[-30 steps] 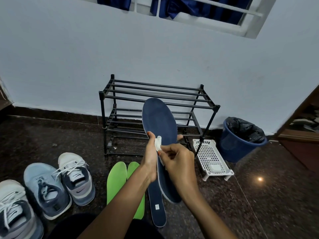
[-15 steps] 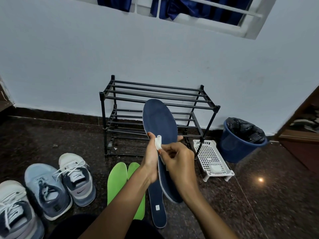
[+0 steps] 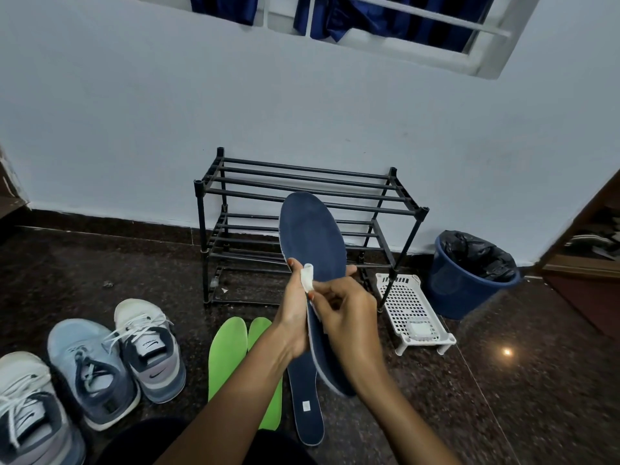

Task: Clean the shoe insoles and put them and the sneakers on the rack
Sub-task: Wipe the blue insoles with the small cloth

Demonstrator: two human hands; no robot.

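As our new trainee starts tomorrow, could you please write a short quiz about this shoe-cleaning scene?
1. True or false: the black shoe rack already holds a sneaker.
2. How many green insoles lie on the floor?
3. The right hand pinches a small white wipe against which item? A) navy insole B) green insoles C) sneaker

Key: 1 false; 2 two; 3 A.

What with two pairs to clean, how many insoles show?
4: navy insole in the left hand; second navy insole on the floor below; two green insoles side by side left of it.
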